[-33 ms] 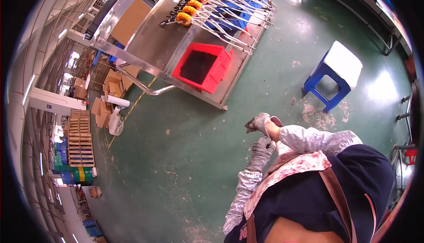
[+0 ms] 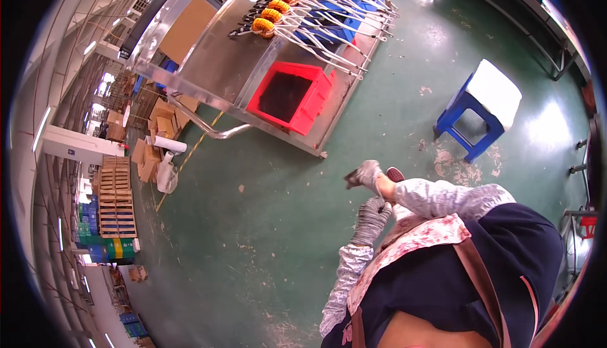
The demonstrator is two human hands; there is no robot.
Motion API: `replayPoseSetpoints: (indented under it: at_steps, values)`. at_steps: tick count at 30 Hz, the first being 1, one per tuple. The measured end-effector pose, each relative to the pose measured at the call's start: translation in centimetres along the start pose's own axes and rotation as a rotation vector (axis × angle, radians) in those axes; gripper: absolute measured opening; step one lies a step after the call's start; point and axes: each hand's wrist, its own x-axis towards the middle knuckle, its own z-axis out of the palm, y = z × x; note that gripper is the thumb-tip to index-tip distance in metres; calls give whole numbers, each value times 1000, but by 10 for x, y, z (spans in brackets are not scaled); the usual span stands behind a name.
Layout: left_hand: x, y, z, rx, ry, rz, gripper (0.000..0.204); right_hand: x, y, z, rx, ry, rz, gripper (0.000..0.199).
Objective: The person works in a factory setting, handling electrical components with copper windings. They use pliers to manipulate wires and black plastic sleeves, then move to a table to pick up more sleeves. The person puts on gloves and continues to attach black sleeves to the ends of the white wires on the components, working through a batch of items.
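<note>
We've got cart [image 2: 218, 54] ahead, coils [image 2: 271, 16] on it, bin [image 2: 316, 105] at near end; stool [image 2: 493, 95] right; pallet [image 2: 116, 196] far left; our left hand [image 2: 371, 214] just behind right hand [image 2: 367, 174].

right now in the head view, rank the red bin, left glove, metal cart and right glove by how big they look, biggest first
1. Metal cart, largest by far
2. Red bin
3. Left glove and right glove, smallest; these two look too alike to rank
</note>
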Motion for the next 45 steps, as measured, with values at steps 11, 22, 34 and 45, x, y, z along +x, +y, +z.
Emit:
replayPoseSetpoints:
  at_steps: [11, 22, 34, 45]
  values:
    - [163, -84, -49, 338, 134, 11, 25, 161, 0, -53, 1732, -188, 216, 51]
    - [275, -65, -51, 84, -244, -90, 8, 211, 17, -141, 1479, 803, 338, 45]
    - [372, -139, -127, -309, -313, -322, 18, 285, 43, -173, -1132, -130, 210, 30]
    - [396, -202, -123, -486, -562, -610, 11, 318, 59, -148, -1229, -751, 568, 74]
